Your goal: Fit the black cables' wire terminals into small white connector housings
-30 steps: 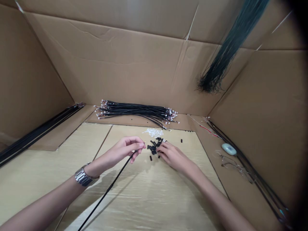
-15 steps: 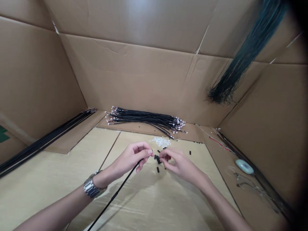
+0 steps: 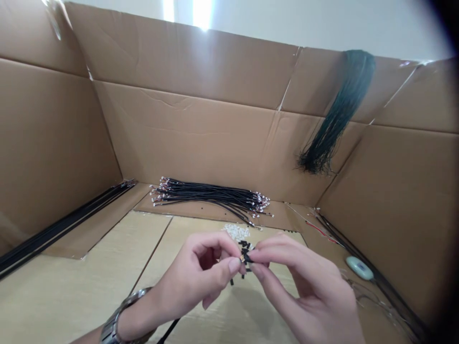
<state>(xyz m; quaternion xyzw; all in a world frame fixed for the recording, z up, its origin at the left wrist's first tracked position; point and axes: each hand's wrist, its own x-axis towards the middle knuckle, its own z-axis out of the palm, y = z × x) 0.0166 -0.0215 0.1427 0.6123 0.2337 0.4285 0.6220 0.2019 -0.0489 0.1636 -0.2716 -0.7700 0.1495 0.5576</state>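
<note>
- Left hand (image 3: 201,274) pinches the black cable (image 3: 169,330) behind its tip, left of the right hand (image 3: 310,286).
- Right hand grasps a small black part (image 3: 247,257) just beside the tip.
- White pieces (image 3: 236,232) lie farther.

Over the desk (image 3: 118,253), short of its far edge, the left hand (image 3: 201,277) and the right hand (image 3: 308,282) are held close together, fingers (image 3: 220,278) pinched on each and fingertips (image 3: 234,264) turned inward.

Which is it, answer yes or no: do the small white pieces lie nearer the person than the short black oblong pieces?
No, the white pieces lie farther off, beyond the black pieces.
</note>
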